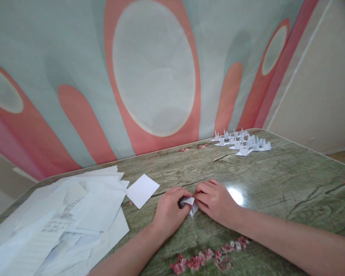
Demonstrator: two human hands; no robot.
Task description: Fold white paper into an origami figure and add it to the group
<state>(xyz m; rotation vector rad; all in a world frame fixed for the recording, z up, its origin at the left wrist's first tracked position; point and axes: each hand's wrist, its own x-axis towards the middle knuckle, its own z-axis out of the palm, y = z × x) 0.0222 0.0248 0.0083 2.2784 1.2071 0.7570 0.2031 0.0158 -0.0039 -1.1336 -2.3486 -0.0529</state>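
Observation:
Between my two hands is a small piece of folded white paper (193,209), low over the wood-patterned table. My left hand (172,209) pinches its left side with thumb and fingers. From the right, my right hand (215,201) has its fingertips closed on the paper's other edge. The fingers cover much of the folds. Left of my left hand lies a flat white paper square (143,191). Farther off, at the back right, stand several folded white paper cranes (243,142) grouped together.
A large loose pile of white paper sheets (100,203), some printed, covers the table's left side. The table (290,184) has a printed pink flower pattern near its front. A coral and grey patterned backdrop (153,69) rises along the table's far edge.

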